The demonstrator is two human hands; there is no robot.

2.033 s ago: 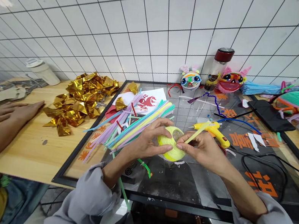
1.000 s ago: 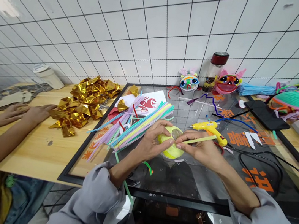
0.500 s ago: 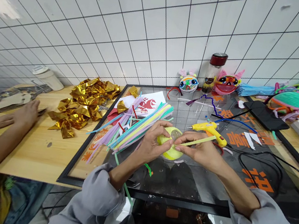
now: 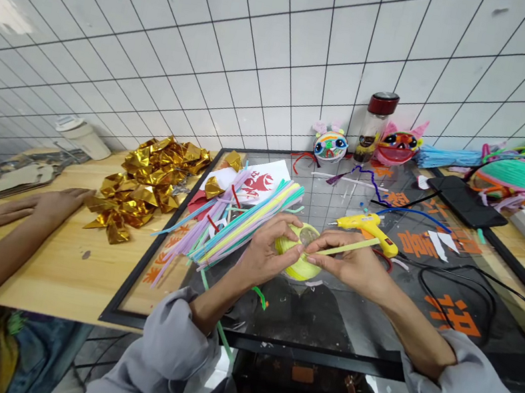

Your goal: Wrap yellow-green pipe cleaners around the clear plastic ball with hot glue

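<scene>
Between my hands, just above the dark framed board, is a rounded yellow piece (image 4: 303, 270) wound with fuzzy stems, with a bare greyish patch on its top. My left hand (image 4: 270, 244) grips it from the left, thumb and fingers at the patch's edge. From the right, my right hand (image 4: 346, 255) pinches a pale yellow pipe cleaner (image 4: 358, 246) against the piece; its free end points right past my fingers. A yellow hot glue gun (image 4: 373, 231) lies just beyond my right hand. To the left of my hands is a bundle of pastel pipe cleaners (image 4: 248, 221).
Gold foil pieces (image 4: 145, 183) cover the wooden table (image 4: 45, 273) at left, where a co-worker's hands (image 4: 50, 206) rest. Along the tiled wall stand two decorated animal-face crafts (image 4: 331, 145) and a lidded bottle (image 4: 374, 131). A phone (image 4: 470, 200) and black cable (image 4: 463, 269) lie right.
My hands and the yellow piece stay almost in place. The co-worker's hand on the left has moved right and now lies flat on the table, near the gold foil.
</scene>
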